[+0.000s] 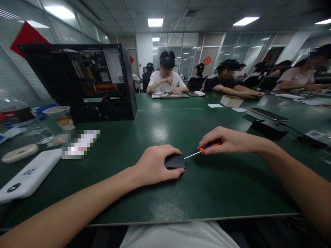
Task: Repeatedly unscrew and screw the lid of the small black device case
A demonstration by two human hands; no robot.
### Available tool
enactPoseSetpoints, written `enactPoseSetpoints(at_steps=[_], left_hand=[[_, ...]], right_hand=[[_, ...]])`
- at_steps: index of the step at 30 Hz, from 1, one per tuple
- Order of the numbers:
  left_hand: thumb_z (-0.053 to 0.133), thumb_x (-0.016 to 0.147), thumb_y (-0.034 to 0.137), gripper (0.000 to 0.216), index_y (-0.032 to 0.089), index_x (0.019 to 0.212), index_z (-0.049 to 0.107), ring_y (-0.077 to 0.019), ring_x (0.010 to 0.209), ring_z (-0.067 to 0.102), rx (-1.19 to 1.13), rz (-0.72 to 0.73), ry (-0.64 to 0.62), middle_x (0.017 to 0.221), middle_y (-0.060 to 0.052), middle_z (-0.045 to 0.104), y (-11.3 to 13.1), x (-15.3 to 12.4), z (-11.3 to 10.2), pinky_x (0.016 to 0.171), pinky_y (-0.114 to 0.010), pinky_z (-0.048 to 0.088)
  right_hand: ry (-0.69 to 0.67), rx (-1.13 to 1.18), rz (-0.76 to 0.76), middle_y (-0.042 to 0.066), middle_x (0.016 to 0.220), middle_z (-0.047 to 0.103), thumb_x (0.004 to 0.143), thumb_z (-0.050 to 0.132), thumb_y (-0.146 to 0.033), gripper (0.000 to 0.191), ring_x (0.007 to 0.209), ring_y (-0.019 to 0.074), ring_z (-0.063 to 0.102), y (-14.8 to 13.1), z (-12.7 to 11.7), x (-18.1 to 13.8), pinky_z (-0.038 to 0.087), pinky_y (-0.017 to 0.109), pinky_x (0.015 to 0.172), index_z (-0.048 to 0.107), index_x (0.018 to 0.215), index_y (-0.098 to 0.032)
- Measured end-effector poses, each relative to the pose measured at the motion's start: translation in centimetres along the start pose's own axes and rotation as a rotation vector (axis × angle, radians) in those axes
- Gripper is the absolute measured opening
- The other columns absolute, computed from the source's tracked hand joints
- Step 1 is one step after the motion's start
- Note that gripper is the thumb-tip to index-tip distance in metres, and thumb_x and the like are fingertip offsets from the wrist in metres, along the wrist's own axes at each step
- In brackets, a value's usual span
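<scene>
Your white clothing (pixel 178 236) is nearest, below the table (pixel 144 206). On it, your left grip (pixel 156 163) clamps the dark block (pixel 175 162); your right grip (pixel 227 141) holds the orange-and-black screwdriver (pixel 202 150), tip at the block's right end, contact unclear. Off-line pressure could skid it into your left thumb (pixel 173 174).

The block (pixel 175 162) is small, black and flat-topped, lying low on the green counter (pixel 160 199), its left part hidden by the grip around it. The screwdriver (pixel 202 150) has an orange and black handle, partly covered, and a thin, bright shaft. It slants leftward, its tip at the block's right end; whether they touch is unclear.
</scene>
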State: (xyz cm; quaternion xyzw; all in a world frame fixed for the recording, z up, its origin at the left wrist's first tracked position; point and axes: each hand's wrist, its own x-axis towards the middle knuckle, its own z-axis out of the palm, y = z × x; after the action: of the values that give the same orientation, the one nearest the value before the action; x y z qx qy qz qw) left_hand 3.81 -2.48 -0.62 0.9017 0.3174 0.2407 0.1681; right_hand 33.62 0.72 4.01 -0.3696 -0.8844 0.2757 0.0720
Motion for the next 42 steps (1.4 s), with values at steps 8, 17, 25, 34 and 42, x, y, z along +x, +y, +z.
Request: enactPoseSetpoints(at_steps=[8, 17, 25, 34, 42], left_hand=[[0.076, 0.086, 0.043, 0.038, 0.019, 0.116, 0.071, -0.0255, 0.102, 0.073, 0.008, 0.022, 0.006, 0.117, -0.006, 0.077, -0.2, -0.1, 0.1, 0.085, -0.033, 0.054], [0.074, 0.087, 0.044, 0.036, 0.019, 0.114, 0.072, -0.0261, 0.098, 0.072, 0.048, -0.021, 0.053, 0.111, -0.007, 0.077, -0.1, 0.1, 0.4, 0.084, -0.035, 0.055], [0.074, 0.088, 0.035, 0.040, 0.017, 0.124, 0.067, -0.0251, 0.104, 0.070, -0.022, 0.085, 0.090, 0.117, -0.011, 0.074, -1.6, 0.0, -0.2, 0.093, -0.036, 0.054], [0.073, 0.090, 0.036, 0.031, 0.016, 0.113, 0.072, -0.0236, 0.095, 0.072, -0.010, -0.017, 0.124, 0.107, -0.008, 0.077, -2.3, 0.2, -0.2, 0.085, -0.034, 0.055], [0.074, 0.088, 0.036, 0.036, 0.016, 0.118, 0.071, -0.0235, 0.099, 0.072, -0.007, -0.014, 0.109, 0.112, -0.009, 0.077, -3.0, -0.5, -1.2, 0.088, -0.033, 0.055]], right_hand=[[0.025, -0.044, -0.041, 0.007, 0.092, 0.075, 0.095, 0.059, -0.055, 0.045, 0.081, 0.0183, 0.066, -0.4, 1.2, 0.8, 0.047, 0.029, 0.073, 0.078, 0.100, -0.015], [0.095, -0.105, -0.189, 0.007, 0.085, 0.071, 0.102, 0.049, -0.052, 0.046, 0.075, 0.0151, 0.064, -1.2, 5.3, 3.0, 0.044, 0.026, 0.070, 0.072, 0.097, -0.013], [0.193, -0.177, -0.218, 0.008, 0.096, 0.074, 0.102, 0.051, -0.045, 0.036, 0.080, 0.0166, 0.066, -1.2, 5.8, 2.6, 0.046, 0.027, 0.072, 0.070, 0.110, -0.016], [0.261, -0.307, -0.229, 0.008, 0.095, 0.073, 0.103, 0.050, -0.041, 0.033, 0.079, 0.0171, 0.066, -0.6, 5.9, 2.4, 0.046, 0.028, 0.071, 0.069, 0.111, -0.016], [0.264, -0.320, -0.269, 0.008, 0.095, 0.072, 0.103, 0.048, -0.043, 0.035, 0.079, 0.0166, 0.066, -0.1, 6.1, 2.6, 0.046, 0.028, 0.070, 0.068, 0.112, -0.015]])
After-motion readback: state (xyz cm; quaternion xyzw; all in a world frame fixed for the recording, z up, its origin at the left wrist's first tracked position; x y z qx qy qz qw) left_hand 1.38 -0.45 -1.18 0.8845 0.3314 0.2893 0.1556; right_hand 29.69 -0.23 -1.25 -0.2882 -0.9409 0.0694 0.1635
